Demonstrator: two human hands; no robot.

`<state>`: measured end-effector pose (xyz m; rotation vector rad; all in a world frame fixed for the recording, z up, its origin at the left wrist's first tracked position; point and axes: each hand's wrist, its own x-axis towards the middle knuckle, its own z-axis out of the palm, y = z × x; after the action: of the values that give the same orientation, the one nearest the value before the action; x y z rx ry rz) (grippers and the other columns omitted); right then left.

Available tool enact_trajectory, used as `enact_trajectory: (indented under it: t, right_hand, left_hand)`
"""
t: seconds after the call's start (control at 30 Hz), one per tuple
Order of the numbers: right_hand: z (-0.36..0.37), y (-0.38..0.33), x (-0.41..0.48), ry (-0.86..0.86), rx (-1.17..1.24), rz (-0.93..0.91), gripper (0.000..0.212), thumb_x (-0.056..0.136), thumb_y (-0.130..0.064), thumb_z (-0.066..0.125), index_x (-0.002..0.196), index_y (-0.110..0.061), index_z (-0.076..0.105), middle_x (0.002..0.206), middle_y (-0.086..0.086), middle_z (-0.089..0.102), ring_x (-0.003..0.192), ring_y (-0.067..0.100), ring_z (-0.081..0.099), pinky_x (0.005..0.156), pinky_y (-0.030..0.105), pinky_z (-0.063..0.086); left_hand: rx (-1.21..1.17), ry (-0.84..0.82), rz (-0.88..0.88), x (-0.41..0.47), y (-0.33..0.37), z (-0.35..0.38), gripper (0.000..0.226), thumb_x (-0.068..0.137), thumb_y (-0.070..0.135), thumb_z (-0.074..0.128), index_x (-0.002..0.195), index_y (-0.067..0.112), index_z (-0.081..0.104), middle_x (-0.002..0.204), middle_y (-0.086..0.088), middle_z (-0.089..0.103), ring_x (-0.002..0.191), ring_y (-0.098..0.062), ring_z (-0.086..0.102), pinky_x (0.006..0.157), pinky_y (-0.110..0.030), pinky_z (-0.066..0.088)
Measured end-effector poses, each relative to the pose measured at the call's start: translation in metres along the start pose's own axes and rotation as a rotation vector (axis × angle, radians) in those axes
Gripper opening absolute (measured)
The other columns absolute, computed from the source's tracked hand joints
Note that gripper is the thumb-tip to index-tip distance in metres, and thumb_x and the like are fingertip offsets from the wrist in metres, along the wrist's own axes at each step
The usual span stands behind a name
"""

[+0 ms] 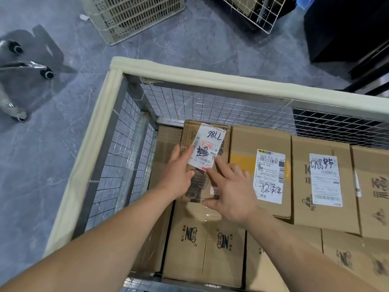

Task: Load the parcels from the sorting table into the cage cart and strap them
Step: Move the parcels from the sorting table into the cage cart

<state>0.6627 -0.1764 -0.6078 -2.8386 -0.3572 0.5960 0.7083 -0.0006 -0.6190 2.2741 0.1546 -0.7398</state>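
I look down into the cage cart (117,66), a wire-mesh box with a padded cream rim. Several brown cardboard parcels lie inside it. A narrow parcel with a white label marked 7786 (207,144) stands at the cart's far left corner. My left hand (179,171) rests flat on its left edge with straight fingers. My right hand (228,190) presses on its top with spread fingers, just below the label. To the right lie a parcel with a yellow stripe (261,140) and another labelled parcel (324,182). Lower parcels (202,243) fill the near side.
Grey floor surrounds the cart. A beige plastic crate (130,15) and a white wire basket (252,11) lie beyond the cart. A chair base with castors (23,66) stands at left. A black cabinet (347,28) is at the far right.
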Motion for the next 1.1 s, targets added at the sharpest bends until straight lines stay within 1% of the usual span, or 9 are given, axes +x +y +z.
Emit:
enact_trajectory:
  t: [0.13, 0.27, 0.37, 0.47, 0.57, 0.77, 0.9, 1.0, 1.1]
  right_hand:
    - [-0.008, -0.002, -0.003, -0.042, 0.013, -0.008, 0.085, 0.067, -0.064, 0.071, 0.143, -0.034, 0.044, 0.161, -0.004, 0.025, 0.129, 0.023, 0.035, 0.089, 0.041, 0.037]
    - [-0.026, -0.003, -0.001, -0.127, 0.053, -0.019, 0.081, 0.079, -0.050, 0.069, 0.149, -0.032, 0.032, 0.162, -0.009, 0.014, 0.129, 0.023, 0.037, 0.096, 0.040, 0.041]
    - [-0.051, -0.006, -0.009, -0.166, 0.211, -0.035, 0.081, 0.085, -0.037, 0.069, 0.153, -0.036, 0.026, 0.157, -0.018, 0.022, 0.127, 0.019, 0.045, 0.097, 0.036, 0.048]
    - [-0.087, -0.012, -0.033, -0.120, 0.359, 0.056, 0.070, 0.093, -0.026, 0.064, 0.154, -0.035, 0.031, 0.161, -0.012, 0.026, 0.140, 0.020, 0.041, 0.106, 0.026, 0.037]
    - [-0.123, -0.020, -0.068, -0.071, 0.342, 0.163, 0.067, 0.097, -0.032, 0.061, 0.156, -0.030, 0.029, 0.165, -0.002, 0.020, 0.149, 0.018, 0.027, 0.115, 0.028, 0.027]
    - [-0.213, -0.036, -0.150, 0.224, 0.361, 0.329, 0.067, 0.097, -0.041, 0.060, 0.155, -0.024, 0.033, 0.164, -0.006, 0.022, 0.150, 0.012, 0.021, 0.115, 0.021, 0.017]
    - [-0.284, -0.043, -0.206, 0.479, 0.272, 0.361, 0.069, 0.095, -0.046, 0.062, 0.153, -0.018, 0.037, 0.161, -0.001, 0.030, 0.151, 0.015, 0.021, 0.116, 0.021, 0.010]
    - [-0.331, -0.040, -0.256, 0.685, 0.213, 0.356, 0.070, 0.093, -0.046, 0.064, 0.149, -0.009, 0.045, 0.156, 0.008, 0.039, 0.147, 0.024, 0.032, 0.119, 0.033, 0.023]
    - [-0.373, -0.035, -0.312, 0.848, 0.179, 0.368, 0.072, 0.093, -0.055, 0.055, 0.145, -0.006, 0.048, 0.153, 0.013, 0.044, 0.145, 0.028, 0.036, 0.115, 0.045, 0.035]
  left_hand:
    - [0.114, 0.027, -0.017, -0.004, 0.013, -0.002, 0.076, 0.095, 0.011, 0.061, 0.155, 0.034, 0.021, 0.165, 0.002, -0.011, 0.151, -0.025, 0.010, 0.120, -0.036, 0.017]
    - [0.191, 0.022, -0.052, -0.022, 0.028, -0.015, 0.079, 0.094, 0.018, 0.064, 0.156, 0.034, 0.018, 0.165, 0.001, -0.011, 0.151, -0.028, 0.007, 0.122, -0.045, 0.019]
    - [0.289, 0.004, -0.015, -0.050, 0.036, -0.032, 0.077, 0.095, 0.025, 0.062, 0.156, 0.031, 0.017, 0.165, -0.002, -0.006, 0.152, -0.027, 0.005, 0.121, -0.045, 0.021]
    - [0.363, -0.007, 0.015, -0.083, 0.048, -0.055, 0.073, 0.096, 0.033, 0.059, 0.156, 0.028, 0.018, 0.165, -0.003, 0.003, 0.150, -0.027, 0.011, 0.118, -0.043, 0.026]
    - [0.432, -0.021, 0.088, -0.117, 0.069, -0.078, 0.073, 0.096, 0.038, 0.056, 0.156, 0.024, 0.016, 0.164, -0.003, 0.005, 0.149, -0.026, 0.011, 0.117, -0.042, 0.026]
    - [0.495, -0.008, 0.283, -0.182, 0.139, -0.128, 0.072, 0.100, 0.048, 0.045, 0.157, 0.024, 0.008, 0.165, 0.002, -0.006, 0.152, -0.022, -0.006, 0.123, -0.043, 0.011]
    - [0.548, 0.083, 0.514, -0.227, 0.216, -0.155, 0.074, 0.100, 0.051, 0.043, 0.157, 0.024, 0.005, 0.165, 0.002, -0.010, 0.151, -0.021, -0.011, 0.123, -0.045, 0.011]
    - [0.575, 0.163, 0.691, -0.263, 0.277, -0.165, 0.075, 0.099, 0.053, 0.042, 0.157, 0.022, 0.006, 0.165, 0.001, -0.006, 0.152, -0.021, -0.009, 0.122, -0.045, 0.013]
    - [0.564, 0.256, 0.871, -0.306, 0.335, -0.167, 0.077, 0.098, 0.055, 0.044, 0.157, 0.019, 0.010, 0.165, -0.001, 0.001, 0.152, -0.023, -0.004, 0.122, -0.044, 0.015]
